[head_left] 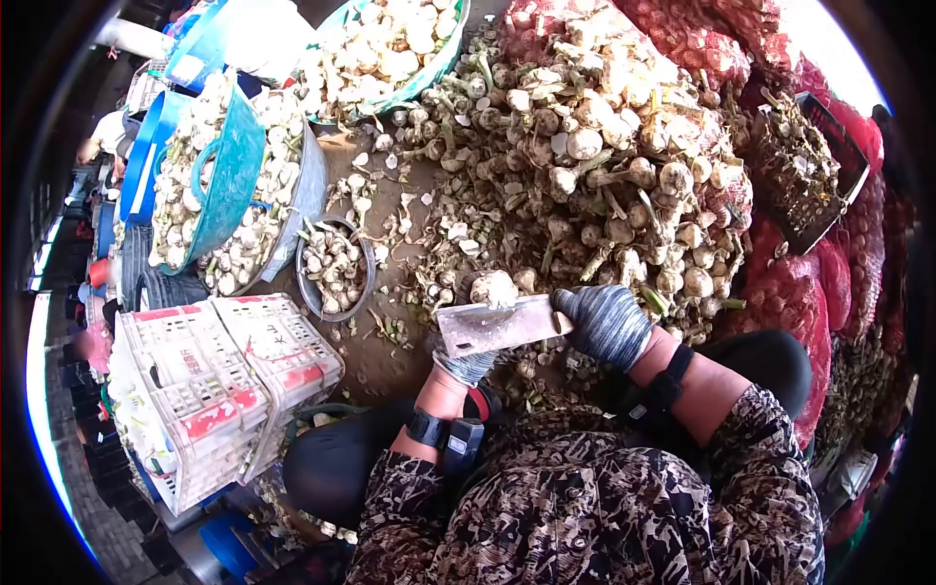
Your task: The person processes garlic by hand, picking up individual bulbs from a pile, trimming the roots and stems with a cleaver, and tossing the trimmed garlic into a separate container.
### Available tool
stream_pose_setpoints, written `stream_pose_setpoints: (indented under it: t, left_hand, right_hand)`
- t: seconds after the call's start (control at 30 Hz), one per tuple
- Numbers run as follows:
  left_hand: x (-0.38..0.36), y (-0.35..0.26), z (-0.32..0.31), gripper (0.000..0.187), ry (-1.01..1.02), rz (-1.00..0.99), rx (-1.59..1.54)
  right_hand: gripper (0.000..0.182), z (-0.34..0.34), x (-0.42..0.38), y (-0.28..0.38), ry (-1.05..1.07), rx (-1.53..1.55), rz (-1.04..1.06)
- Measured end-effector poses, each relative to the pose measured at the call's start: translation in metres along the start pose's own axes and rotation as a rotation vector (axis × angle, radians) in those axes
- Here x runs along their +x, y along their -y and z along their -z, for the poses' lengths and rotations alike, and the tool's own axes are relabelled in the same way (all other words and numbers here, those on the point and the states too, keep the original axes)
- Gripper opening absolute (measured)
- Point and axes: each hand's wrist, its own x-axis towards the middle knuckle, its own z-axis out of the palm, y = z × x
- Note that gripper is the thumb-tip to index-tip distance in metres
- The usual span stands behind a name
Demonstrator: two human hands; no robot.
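Observation:
My right hand (606, 322), in a grey knitted glove, is closed round the handle of a cleaver (502, 327). Its broad rectangular blade points left, with a small slot near the far corner. Just beyond the blade's upper edge, a whitish garlic bulb (493, 289) appears to touch it. My left hand (466, 363), gloved the same way, is closed on that bulb from beneath, its fingers mostly hidden by the blade. In front of both hands rises a big heap of garlic (624, 146) with stalks attached.
A round bowl (369, 283) of garlic stands left of my hands. Further left are a white plastic crate (210, 366) and a tilted green tub (229, 185) of garlic. Red mesh sacks (790, 322) and a dark crate (805, 234) line the right. Trimmings litter the floor.

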Motion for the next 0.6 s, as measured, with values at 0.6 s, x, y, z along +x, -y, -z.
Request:
stream_pose_setpoints:
  t: [0.6]
  left_hand:
    - [0.0,-0.032,0.007,0.068,-0.124,0.251,-0.833]
  right_hand:
    - [0.025,-0.035,0.014,-0.037,-0.067,0.038,-0.252]
